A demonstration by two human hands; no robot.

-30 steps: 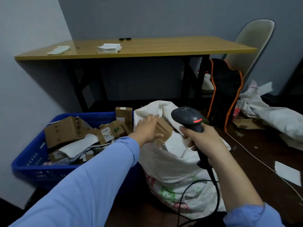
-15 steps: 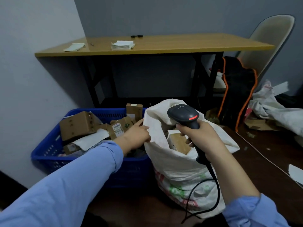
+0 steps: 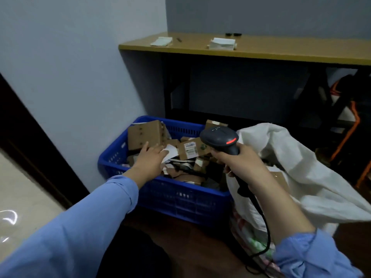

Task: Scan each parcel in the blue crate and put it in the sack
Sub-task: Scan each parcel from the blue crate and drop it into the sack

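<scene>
Our left hand [image 3: 149,159] hovers flat over the parcels [image 3: 145,135] in the blue crate [image 3: 180,199], fingers straight, holding nothing.
We judge it is choosing the next parcel; a small box [image 3: 190,150] lies label-up, barcode showing, print too small to read. Our right hand [image 3: 243,167] grips the scanner [image 3: 219,138] above the crate, ready to aim, beside the open sack [image 3: 313,177].

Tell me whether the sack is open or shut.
Open: the white sack gapes wide beside the blue crate, and a brown parcel shows inside it.
</scene>
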